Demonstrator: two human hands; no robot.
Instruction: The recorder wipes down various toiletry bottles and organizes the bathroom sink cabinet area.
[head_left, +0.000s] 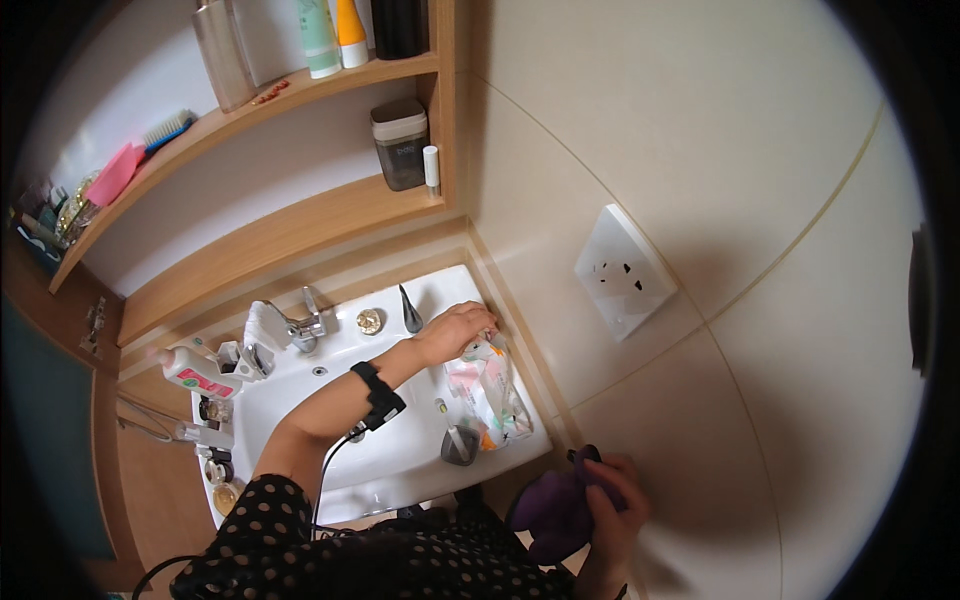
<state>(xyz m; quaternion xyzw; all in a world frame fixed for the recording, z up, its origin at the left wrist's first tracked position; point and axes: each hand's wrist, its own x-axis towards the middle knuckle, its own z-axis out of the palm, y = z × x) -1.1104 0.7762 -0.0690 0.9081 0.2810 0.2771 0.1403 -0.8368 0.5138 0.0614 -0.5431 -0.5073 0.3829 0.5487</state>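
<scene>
My left hand, a black strap and small device at its wrist, reaches across the white washbasin. Its fingers curl over the far end of a soft plastic packet printed in pink and orange; the fingertips are mostly hidden, so whether they grip it I cannot tell. The packet lies along the basin's right rim. Near its front end stands a dark grey cup with a toothbrush in it. Low on the right, beside the wall, my right hand holds a purple cloth item with dark trim.
Behind the basin is a chrome faucet, with a gold-coloured round object and a dark pointed tube beside it. Bottles and jars line the left rim, including a white bottle. A wooden shelf overhangs; a wall socket is at right.
</scene>
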